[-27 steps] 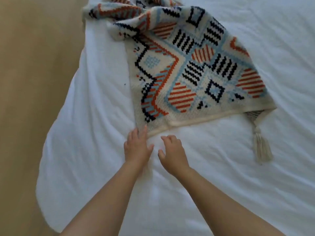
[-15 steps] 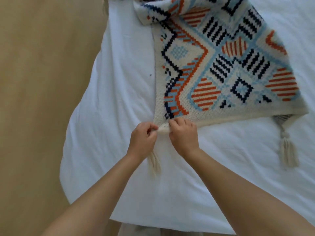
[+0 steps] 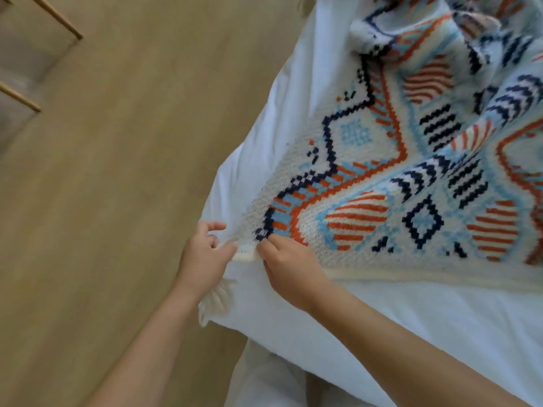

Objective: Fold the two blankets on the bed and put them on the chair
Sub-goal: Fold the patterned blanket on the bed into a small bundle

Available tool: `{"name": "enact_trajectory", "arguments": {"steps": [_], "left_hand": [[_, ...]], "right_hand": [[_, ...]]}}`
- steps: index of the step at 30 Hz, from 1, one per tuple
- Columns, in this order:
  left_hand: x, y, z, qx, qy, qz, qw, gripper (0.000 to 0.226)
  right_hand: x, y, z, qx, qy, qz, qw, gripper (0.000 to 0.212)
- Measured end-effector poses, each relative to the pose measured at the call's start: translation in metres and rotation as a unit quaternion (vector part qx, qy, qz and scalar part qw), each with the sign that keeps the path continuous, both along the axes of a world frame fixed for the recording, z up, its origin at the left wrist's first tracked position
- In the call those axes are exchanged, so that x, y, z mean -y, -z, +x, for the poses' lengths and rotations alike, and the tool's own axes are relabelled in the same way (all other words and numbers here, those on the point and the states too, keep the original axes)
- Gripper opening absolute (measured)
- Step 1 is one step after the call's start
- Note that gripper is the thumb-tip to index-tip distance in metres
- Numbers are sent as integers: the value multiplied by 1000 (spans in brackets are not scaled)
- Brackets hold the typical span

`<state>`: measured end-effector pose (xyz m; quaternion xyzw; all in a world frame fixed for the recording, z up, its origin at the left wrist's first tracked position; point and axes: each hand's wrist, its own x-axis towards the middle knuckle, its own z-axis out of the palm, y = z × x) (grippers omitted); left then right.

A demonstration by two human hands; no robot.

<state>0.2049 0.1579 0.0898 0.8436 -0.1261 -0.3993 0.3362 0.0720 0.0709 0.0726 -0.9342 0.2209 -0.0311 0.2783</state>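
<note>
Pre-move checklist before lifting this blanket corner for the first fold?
1. Left hand pinching the blanket corner: ok.
2. Right hand gripping the hem beside it: ok.
3. Tassel hanging free under the left hand: ok.
4. Blanket lying flat: not ok, bunched at the far end.
5. Second blanket located: cannot tell, not in view.
6. Chair in reach: cannot tell, only wooden legs at top left.

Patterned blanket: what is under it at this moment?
The patterned blanket lies on the white bedding, its near corner pinched by the left hand and right hand. Anything beneath its bunched far part is hidden.
</note>
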Motion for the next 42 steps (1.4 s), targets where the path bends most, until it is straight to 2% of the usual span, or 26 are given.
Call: {"name": "enact_trajectory", "arguments": {"steps": [2, 5, 9, 11, 13, 16, 19, 22, 24, 28, 32, 35, 37, 40, 42], "left_hand": [[-29, 4, 16, 35, -23, 28, 999, 12], [-59, 19, 17, 128, -32, 121, 984, 5], [-51, 49, -12, 190, 52, 187, 962, 29], [-34, 58, -32, 219, 132, 204, 945, 48], [-14, 60, -51, 235, 167, 193, 938, 57], [22, 56, -87, 245, 209, 130, 938, 57], [60, 52, -135, 263, 311, 56, 911, 60], [98, 47, -184, 294, 378, 28, 878, 66], [121, 46, -219, 301, 413, 10, 860, 62], [167, 45, -303, 234, 502, -10, 833, 55], [218, 59, -385, 210, 567, -11, 797, 56], [245, 66, -430, 212, 585, 34, 782, 63], [253, 68, -449, 228, 597, 84, 765, 75], [254, 72, -467, 251, 609, 175, 732, 89], [251, 76, -475, 265, 605, 202, 723, 77]], "right_hand": [[-28, 2, 13, -5, -38, 40, 998, 24], [-54, 14, 31, -41, -87, 100, 990, 25], [-44, 39, 28, -139, -60, 140, 979, 23], [-28, 37, 11, -138, -46, 150, 978, 23], [-8, 32, -12, -112, -30, 136, 984, 24], [30, 22, -56, -98, 36, 121, 987, 20], [75, 18, -115, -103, 160, 114, 975, 21], [118, 19, -191, -119, 298, 104, 941, 21], [143, 21, -244, -113, 376, 97, 915, 20], [178, 28, -340, -80, 516, 72, 850, 22], [197, 45, -400, -131, 547, 83, 823, 32], [207, 55, -422, -163, 539, 86, 822, 41], [214, 59, -429, -174, 538, 104, 818, 47], [222, 58, -435, -152, 554, 163, 802, 50], [220, 60, -444, -125, 563, 209, 789, 39]]}}
